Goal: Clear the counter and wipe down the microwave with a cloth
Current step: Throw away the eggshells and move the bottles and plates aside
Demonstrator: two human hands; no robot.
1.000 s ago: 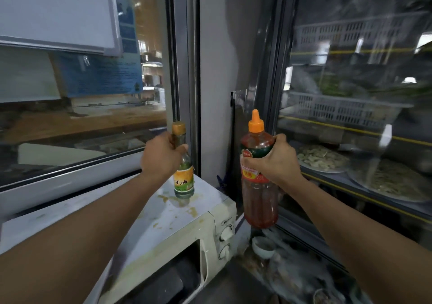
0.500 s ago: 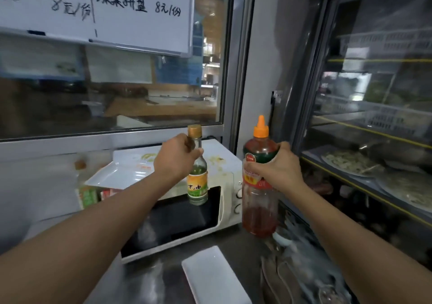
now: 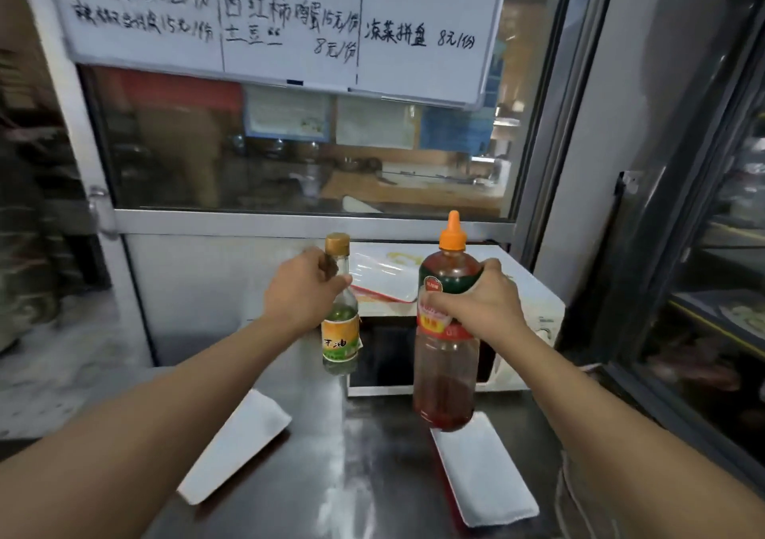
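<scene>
We have stepped back from the microwave; our left hand grips the small bottle, our right hand the sauce bottle, both lifted clear for wiping.

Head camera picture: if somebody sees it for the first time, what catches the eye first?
Two bottles held up at the centre: the left hand grips a small bottle with a gold cap, the right hand a tall orange-capped sauce bottle. Behind them stands a white microwave with a tray on top. Above hangs a handwritten whiteboard.
</scene>
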